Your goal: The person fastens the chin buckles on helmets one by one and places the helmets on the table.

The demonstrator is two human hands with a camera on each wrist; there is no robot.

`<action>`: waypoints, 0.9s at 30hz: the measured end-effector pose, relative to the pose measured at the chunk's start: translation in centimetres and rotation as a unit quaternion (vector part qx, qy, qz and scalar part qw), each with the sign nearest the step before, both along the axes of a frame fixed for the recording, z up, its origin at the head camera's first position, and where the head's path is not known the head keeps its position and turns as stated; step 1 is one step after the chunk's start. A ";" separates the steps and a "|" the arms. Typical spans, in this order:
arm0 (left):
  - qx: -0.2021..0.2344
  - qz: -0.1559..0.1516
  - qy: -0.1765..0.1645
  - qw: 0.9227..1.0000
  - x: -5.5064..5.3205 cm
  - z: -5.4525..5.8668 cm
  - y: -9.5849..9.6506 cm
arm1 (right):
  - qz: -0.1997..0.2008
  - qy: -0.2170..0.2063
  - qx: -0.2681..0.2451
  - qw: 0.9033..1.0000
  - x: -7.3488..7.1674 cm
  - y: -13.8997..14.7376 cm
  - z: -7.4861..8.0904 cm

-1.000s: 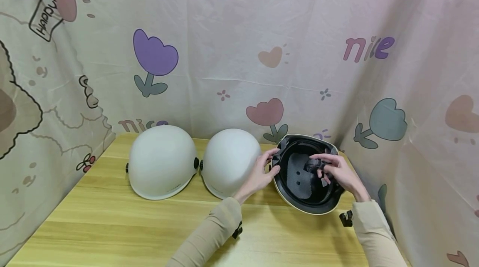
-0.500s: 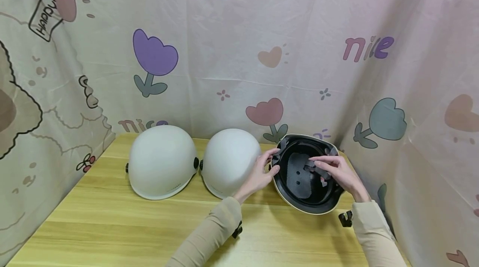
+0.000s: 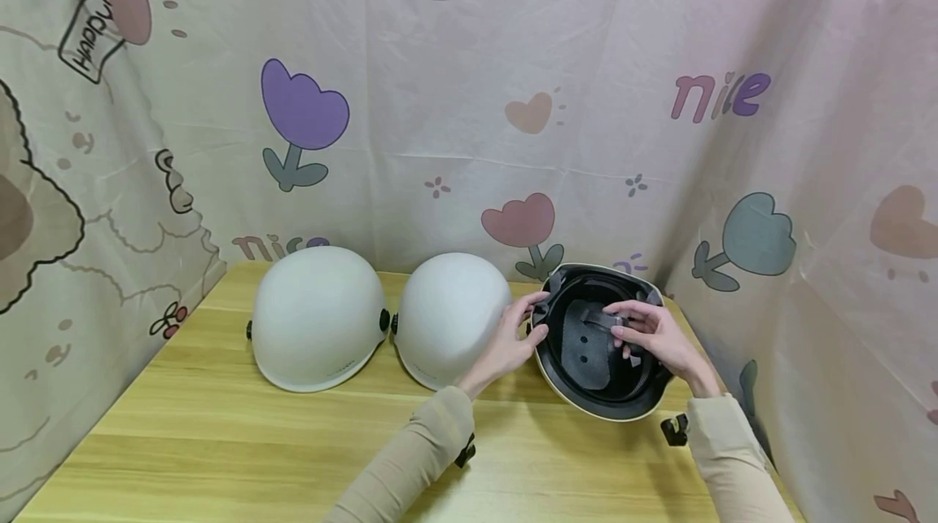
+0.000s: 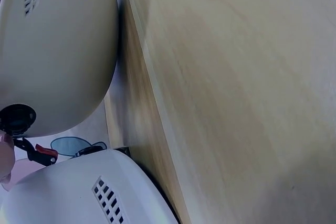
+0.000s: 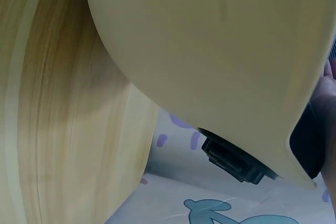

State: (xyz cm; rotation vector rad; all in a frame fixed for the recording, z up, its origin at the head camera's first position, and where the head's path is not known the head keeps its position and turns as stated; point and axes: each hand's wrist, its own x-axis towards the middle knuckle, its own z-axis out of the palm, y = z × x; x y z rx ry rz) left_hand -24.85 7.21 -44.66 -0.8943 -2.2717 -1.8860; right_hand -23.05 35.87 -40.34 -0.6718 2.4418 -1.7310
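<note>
An upturned white helmet (image 3: 582, 352) with a black lining lies at the right of the table, its open side facing up and toward me. My left hand (image 3: 504, 345) grips its left rim between thumb and fingers. Over the lining, my right hand (image 3: 659, 337) pinches a dark strap (image 3: 601, 318), whose end sticks out to the left. Part of the strap is hidden behind the right fingers. In the left wrist view, a black buckle with a red part (image 4: 46, 151) hangs near the helmet's round black knob (image 4: 17, 118). The right wrist view shows mostly the pale shell (image 5: 220, 40).
Two more white helmets stand dome up to the left, the middle helmet (image 3: 450, 315) and the far-left helmet (image 3: 318, 319), with black side knobs nearly touching. A patterned curtain (image 3: 440, 99) hangs behind the wooden table (image 3: 220, 441) and at both sides.
The right fingers have shifted slightly and curled more, and the strap's end now reaches further left over the lining. The left hand and the helmets stay in place.
</note>
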 end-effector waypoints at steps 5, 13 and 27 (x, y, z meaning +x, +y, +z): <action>0.004 0.001 0.006 1.000 0.0 -0.1 0.0 | 0.019 -0.003 -0.004 1.000 0.1 -0.1 0.1; 0.006 -0.003 0.001 1.000 -0.2 -0.3 -0.1 | 0.047 -0.004 -0.035 0.998 0.1 -0.1 0.2; 0.020 -0.007 0.013 1.000 -0.3 -0.4 -0.4 | -0.019 0.023 -0.022 0.999 0.2 0.0 -0.1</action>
